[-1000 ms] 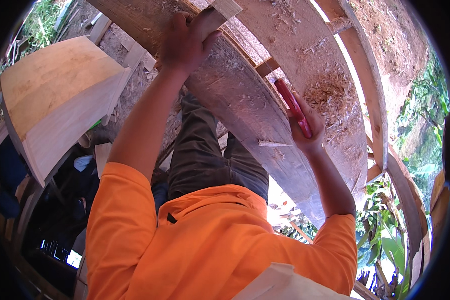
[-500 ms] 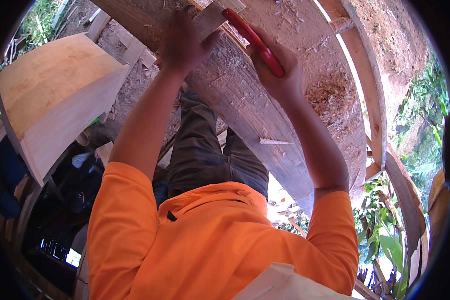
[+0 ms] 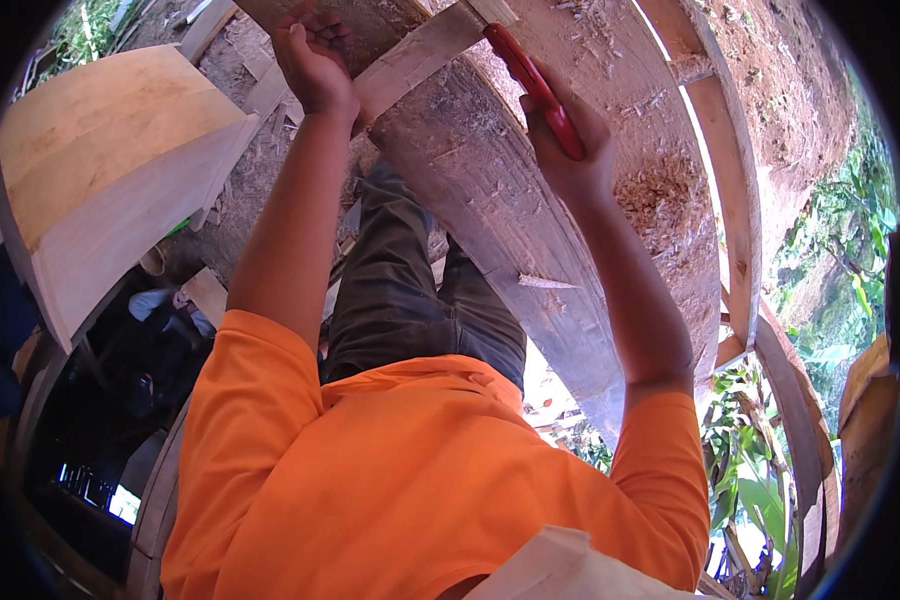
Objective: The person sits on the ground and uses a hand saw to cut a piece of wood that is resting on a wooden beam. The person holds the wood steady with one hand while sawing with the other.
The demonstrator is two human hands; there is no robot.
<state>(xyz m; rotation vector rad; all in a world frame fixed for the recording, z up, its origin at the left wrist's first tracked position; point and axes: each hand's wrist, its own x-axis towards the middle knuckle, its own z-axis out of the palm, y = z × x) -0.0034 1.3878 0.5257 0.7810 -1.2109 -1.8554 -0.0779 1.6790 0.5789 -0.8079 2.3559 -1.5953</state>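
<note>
My right hand (image 3: 573,140) is closed round a tool's red handle (image 3: 538,92); its working end cannot be made out, so its kind stays unclear. A flat, pale strip that looks like wood (image 3: 418,60) lies across a broad, weathered plank (image 3: 490,185), its upper end close to the top of the handle. Beyond the strip's lower end, at the plank's left edge, my left hand (image 3: 315,62) is raised with palm partly turned up. Its fingers are loosely bent and apart, and I see nothing in them.
Shavings (image 3: 660,195) cover the wide wooden surface right of the plank. A curved wooden frame (image 3: 725,150) borders it. At left stands a large curved wooden panel piece (image 3: 120,140). A thin splinter (image 3: 547,282) sticks up from the plank. Dark trousered legs (image 3: 400,290) stand beside it.
My left hand has come off the plank and moved left, turning its palm up. More of the pale strip shows. My right hand has shifted slightly right and down with the red-handled tool.
</note>
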